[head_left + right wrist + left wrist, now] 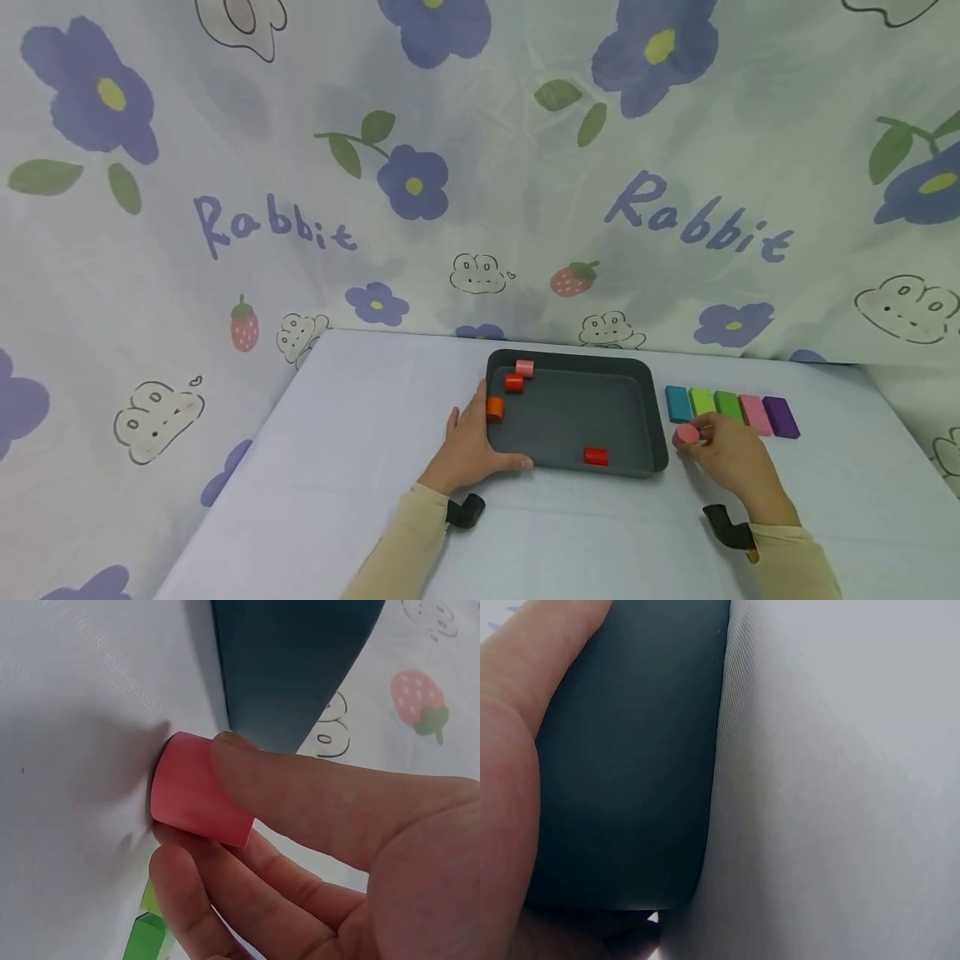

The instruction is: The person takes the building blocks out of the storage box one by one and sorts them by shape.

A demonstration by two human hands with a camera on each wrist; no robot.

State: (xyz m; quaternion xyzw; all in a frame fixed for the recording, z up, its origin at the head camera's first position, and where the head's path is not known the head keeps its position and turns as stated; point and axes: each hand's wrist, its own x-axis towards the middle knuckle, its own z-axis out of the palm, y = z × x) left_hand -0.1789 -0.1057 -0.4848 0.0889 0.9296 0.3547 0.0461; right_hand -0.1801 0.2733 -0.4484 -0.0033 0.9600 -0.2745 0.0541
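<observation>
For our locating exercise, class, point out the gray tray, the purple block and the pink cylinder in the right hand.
Gray tray (pixel 573 417): head view, bare part of its floor.
Purple block (pixel 781 417): head view, top face.
Held pink cylinder (pixel 189 789): right wrist view, curved side.

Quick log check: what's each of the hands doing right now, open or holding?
Left hand: open, touching the gray tray.
Right hand: closed, holding a pink rounded block.
</observation>
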